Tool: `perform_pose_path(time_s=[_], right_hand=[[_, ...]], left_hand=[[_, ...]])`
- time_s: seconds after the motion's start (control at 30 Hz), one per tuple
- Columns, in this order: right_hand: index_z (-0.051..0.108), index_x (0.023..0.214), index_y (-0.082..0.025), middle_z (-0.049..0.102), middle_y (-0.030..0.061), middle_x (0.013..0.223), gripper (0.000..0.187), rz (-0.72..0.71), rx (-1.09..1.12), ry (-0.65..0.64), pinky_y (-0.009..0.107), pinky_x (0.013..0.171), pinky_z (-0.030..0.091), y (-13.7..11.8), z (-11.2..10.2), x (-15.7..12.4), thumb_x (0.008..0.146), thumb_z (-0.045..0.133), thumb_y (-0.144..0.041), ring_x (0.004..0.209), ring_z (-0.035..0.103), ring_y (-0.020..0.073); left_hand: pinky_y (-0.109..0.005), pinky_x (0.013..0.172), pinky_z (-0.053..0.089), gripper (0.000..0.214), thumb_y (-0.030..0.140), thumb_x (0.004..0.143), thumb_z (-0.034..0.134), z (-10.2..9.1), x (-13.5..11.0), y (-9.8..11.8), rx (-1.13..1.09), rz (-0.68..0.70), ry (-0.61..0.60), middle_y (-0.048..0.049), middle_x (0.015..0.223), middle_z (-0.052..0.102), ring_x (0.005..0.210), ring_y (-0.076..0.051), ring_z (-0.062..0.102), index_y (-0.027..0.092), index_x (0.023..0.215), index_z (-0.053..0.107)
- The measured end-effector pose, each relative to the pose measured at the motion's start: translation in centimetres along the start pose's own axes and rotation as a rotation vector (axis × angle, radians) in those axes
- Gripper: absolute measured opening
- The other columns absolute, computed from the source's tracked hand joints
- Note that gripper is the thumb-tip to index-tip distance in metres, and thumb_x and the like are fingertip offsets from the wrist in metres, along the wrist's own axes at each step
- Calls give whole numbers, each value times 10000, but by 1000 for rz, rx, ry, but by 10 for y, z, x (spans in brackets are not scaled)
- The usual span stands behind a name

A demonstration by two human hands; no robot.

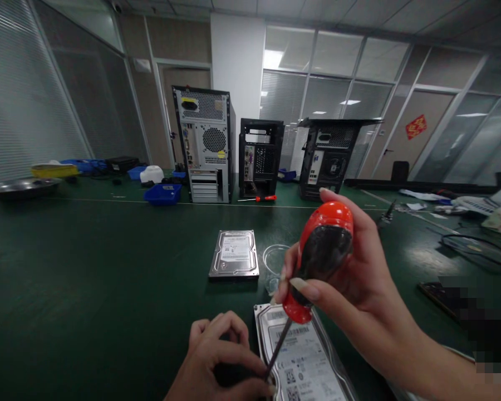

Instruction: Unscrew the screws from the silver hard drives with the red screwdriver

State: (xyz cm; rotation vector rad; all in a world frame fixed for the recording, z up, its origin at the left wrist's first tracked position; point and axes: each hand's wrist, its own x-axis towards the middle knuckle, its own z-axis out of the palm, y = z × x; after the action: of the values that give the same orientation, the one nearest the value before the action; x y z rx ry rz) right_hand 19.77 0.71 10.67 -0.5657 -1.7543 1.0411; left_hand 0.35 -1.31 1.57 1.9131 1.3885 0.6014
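My right hand [359, 284] is wrapped around the red and black handle of a screwdriver [323, 250], held tilted with its shaft pointing down to the left. Under it lies a hard drive [300, 356], label side up, its near end cut off by the bottom of the view. My left hand [221, 356] is at that drive's left edge, thumb and forefinger pinched about the lower end of the shaft. The tip is hidden between those fingers, so whether it sits on a screw cannot be seen. Farther away, a second hard drive [234, 253] lies flat.
A clear round plastic container [273, 285] stands beyond the near drive. Three computer cases [209, 145] line the back, with another screwdriver [267, 198] in front. A blue bin [162, 194] and metal tray [23, 189] are left; cables [476, 245] and a dark device [438, 298] lie right.
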Motion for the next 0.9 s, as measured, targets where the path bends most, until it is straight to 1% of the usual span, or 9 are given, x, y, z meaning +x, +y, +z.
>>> perform_pose_path(time_s=[0.13,0.23,0.37,0.5,0.67,0.8,0.9], right_hand=[[115,1380,-452,596,10,924,701,2,-42,3,309,690,608,1,1,-1,880,576,-284,780,661,177],[99,1389,-455,591,15,933,714,2,-69,-9,328,702,606,0,2,-2,877,574,-305,800,657,192],[125,1381,-475,583,5,968,703,0,-41,-45,338,733,597,-2,3,-3,880,573,-267,814,649,184],[131,1375,-486,587,-4,973,703,-1,-4,-73,330,730,594,-4,4,-1,884,564,-231,813,647,174],[153,1372,-465,596,-15,929,696,-21,-30,-82,306,702,586,-5,6,8,875,570,-212,774,653,162],[156,1373,-450,599,-26,920,705,-20,-30,-104,279,676,582,-5,9,13,869,576,-191,753,657,148],[162,1375,-435,600,-25,916,706,-25,-15,-116,281,676,587,-4,10,14,867,577,-173,754,659,147]], left_hand=[[-343,837,320,143,464,630,787,0,0,1,-25,-19,-12,7,867,544,882,-211,470,365,726,750],[-332,822,318,120,402,623,809,0,-1,6,-31,-34,-3,9,860,542,887,-212,474,352,715,751],[-322,818,313,123,364,608,826,-1,1,9,-48,-33,-2,12,865,546,910,-215,473,328,700,752],[-311,809,310,119,321,600,836,-2,6,5,-88,13,-22,11,854,555,897,-201,478,309,686,754],[-297,811,307,103,315,632,818,-5,9,0,-120,95,-31,15,848,557,887,-183,479,314,713,755],[-299,818,304,89,324,653,804,-7,8,3,-127,115,-66,16,855,549,882,-180,467,315,726,754],[-296,818,300,85,341,662,796,-8,7,4,-125,112,-74,17,860,544,881,-179,456,309,728,754]])
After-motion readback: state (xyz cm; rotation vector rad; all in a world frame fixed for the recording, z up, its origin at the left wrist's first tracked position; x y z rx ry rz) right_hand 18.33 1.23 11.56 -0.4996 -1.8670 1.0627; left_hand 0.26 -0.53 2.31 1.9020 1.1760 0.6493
